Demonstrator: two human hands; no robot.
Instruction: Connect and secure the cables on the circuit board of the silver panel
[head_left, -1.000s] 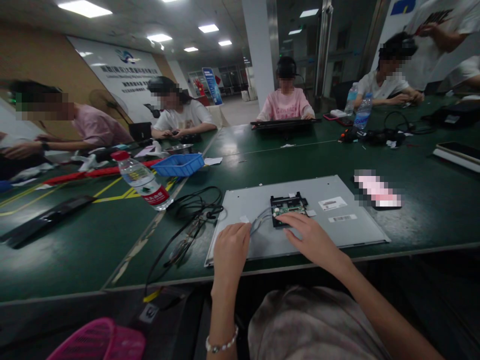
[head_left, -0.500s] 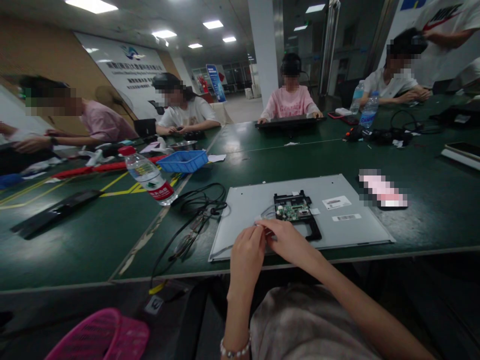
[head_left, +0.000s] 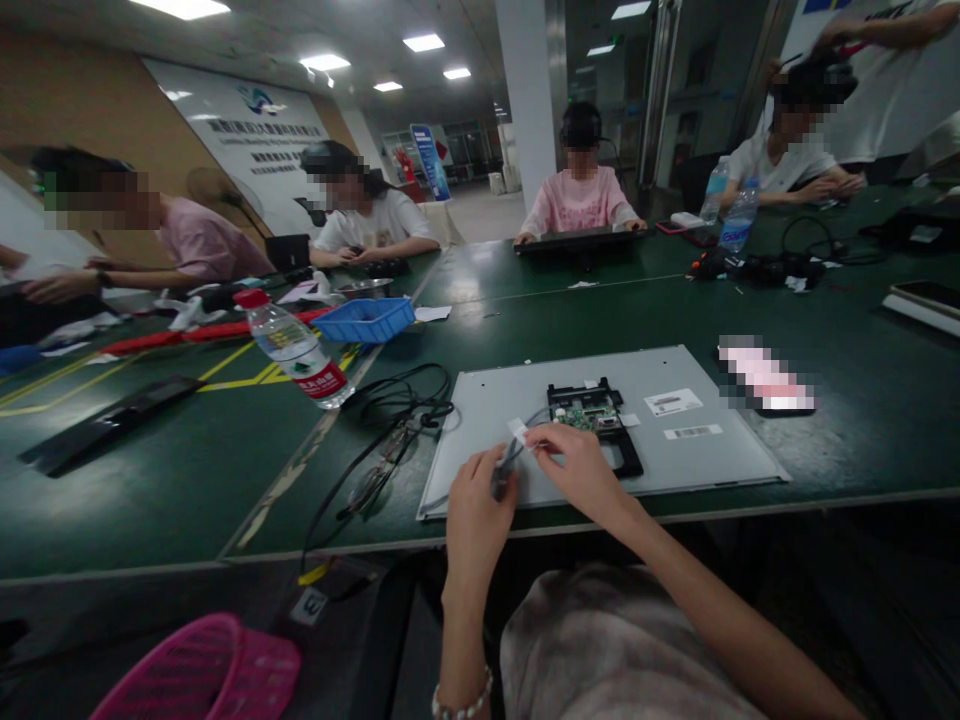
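A flat light-grey panel (head_left: pixel 720 455) lies on the table in front of me. On it rests a black bracket (head_left: pixel 632 462) with a green circuit board (head_left: pixel 581 417). A thin grey cable (head_left: pixel 513 452) runs from the board toward the left. My left hand (head_left: pixel 478 505) curls its fingers around this cable over the panel's front left part. Between the fingertips of my right hand (head_left: pixel 574 465) is a small white strip of tape (head_left: pixel 517 431), just left of the bracket. Where the cable passes inside the left hand is partly hidden.
Left of the panel lie black cables (head_left: pixel 405 400) and eyeglasses (head_left: pixel 371 485). Beyond stand a water bottle (head_left: pixel 296 350) and a blue tray (head_left: pixel 364 321). A phone (head_left: pixel 765 375) lies to the right. A pink basket (head_left: pixel 262 665) sits below the table edge. Several people sit around the table.
My hands were together over the cable and have moved apart. The left hand has shifted slightly left and down; the white strip now shows clearly in my right fingertips.
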